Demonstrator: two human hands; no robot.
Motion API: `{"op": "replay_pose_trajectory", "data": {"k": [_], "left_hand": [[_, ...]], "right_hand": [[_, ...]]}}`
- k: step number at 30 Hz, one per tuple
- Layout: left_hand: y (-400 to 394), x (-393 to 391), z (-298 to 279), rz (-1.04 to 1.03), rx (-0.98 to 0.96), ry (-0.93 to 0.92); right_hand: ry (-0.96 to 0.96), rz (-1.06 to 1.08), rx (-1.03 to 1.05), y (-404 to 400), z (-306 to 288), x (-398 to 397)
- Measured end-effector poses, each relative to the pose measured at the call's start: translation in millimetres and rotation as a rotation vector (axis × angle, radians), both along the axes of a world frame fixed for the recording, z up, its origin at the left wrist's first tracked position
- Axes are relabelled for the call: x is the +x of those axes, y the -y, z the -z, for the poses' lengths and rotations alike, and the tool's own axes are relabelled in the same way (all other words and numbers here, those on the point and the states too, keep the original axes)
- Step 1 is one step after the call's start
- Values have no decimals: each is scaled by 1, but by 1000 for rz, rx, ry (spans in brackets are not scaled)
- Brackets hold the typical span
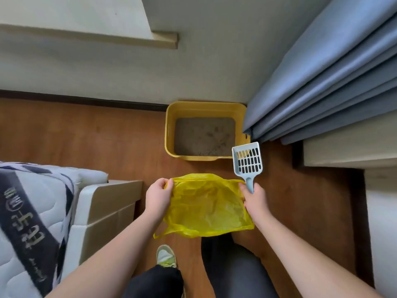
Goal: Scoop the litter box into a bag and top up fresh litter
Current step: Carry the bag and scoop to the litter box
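A yellow litter box [169, 134] stands on the wooden floor against the wall, filled with grey litter [204, 136]. In front of it I hold a thin yellow plastic bag [206, 207] stretched between both hands. My left hand [158, 195] pinches the bag's left top edge. My right hand [254, 201] grips the bag's right edge together with the handle of a pale blue slotted scoop [248, 161], which points up toward the box's front right corner.
A mattress [32, 222] on a white bed frame [103, 211] stands at the left. Blue-grey curtains [322, 82] hang at the right, just beside the litter box. My legs and one shoe [166, 255] are below the bag.
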State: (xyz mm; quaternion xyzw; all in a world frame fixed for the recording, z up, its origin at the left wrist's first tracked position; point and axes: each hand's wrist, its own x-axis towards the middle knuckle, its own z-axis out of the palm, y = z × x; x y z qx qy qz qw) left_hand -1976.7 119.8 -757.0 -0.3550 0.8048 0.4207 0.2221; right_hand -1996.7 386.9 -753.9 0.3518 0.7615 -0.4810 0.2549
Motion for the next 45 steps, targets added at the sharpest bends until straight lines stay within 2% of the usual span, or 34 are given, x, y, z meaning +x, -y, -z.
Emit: {"op": "replay_pose_trajectory", "data": {"k": [5,11,16,20,23,26,32,38,40,42,45], "left_hand": [[-3,-18,100,4,52,-41],[11,-32,214,199,-33,36],[27,-45,297,313,133,214],[29,-60,341,445,65,247],[30,-78,358,463,28,218],[30,-93,370,444,6,169],[16,-104,382,96,134,65],[8,-102,377,-37,304,-57],[9,-102,380,-79,372,-76],[11,-103,382,-81,401,-69],[12,-102,379,-98,475,-71]], "right_hand": [[-17,40,56,-6,107,-14],[7,-24,-31,-12,210,-21],[11,126,-69,-21,280,-4],[-40,229,-164,-16,325,16],[-80,254,-201,-12,349,19],[-118,204,-128,-5,367,15],[-272,57,-1,1,372,-5],[-399,151,173,-5,348,-10],[-475,30,156,-5,342,-6],[-494,-179,45,0,340,-7],[-362,-566,24,16,348,-8]]}}
